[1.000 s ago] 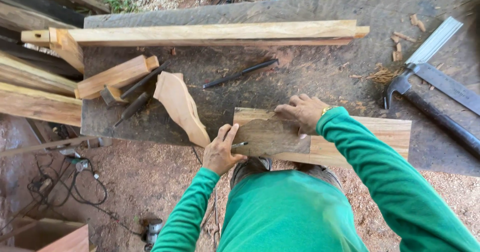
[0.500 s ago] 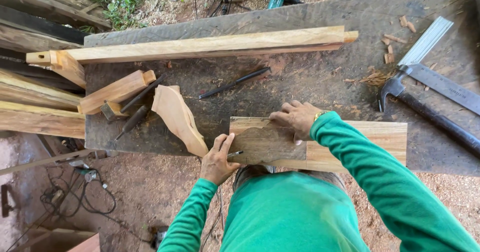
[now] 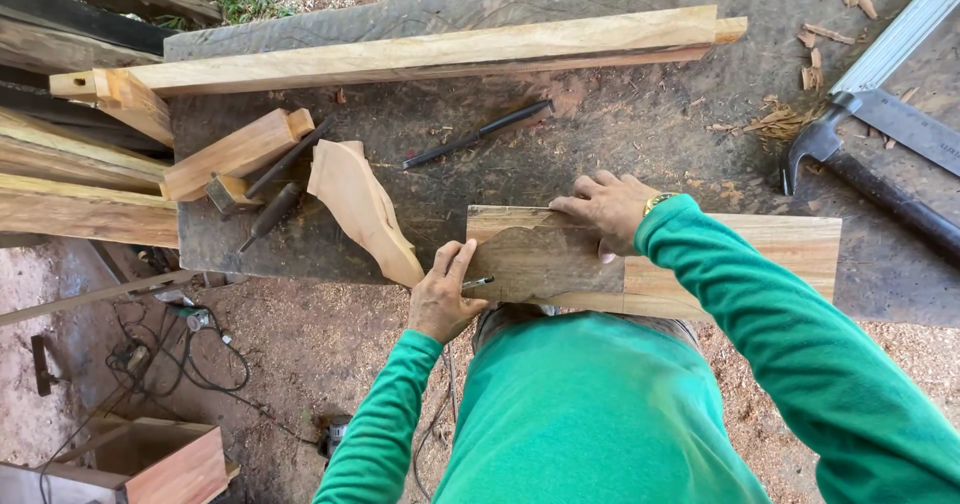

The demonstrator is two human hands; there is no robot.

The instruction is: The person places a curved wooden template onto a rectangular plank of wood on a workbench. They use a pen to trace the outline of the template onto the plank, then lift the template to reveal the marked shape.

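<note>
My left hand (image 3: pixel 440 299) grips a pencil (image 3: pixel 478 283) at the template's (image 3: pixel 545 259) left edge. The template lies flat on the board (image 3: pixel 780 254), at the tabletop's (image 3: pixel 620 154) near edge. My right hand (image 3: pixel 610 209) presses open-palmed on the template's top. I should hold firm pressure there, keeping the pencil tight to the contour.

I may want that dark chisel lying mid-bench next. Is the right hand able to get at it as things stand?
Probably yes. The chisel lies alone on the bench, with only bare surface between it and the right hand. That hand, though, is pressing a dark template onto the board, so it would have to let go.
</note>
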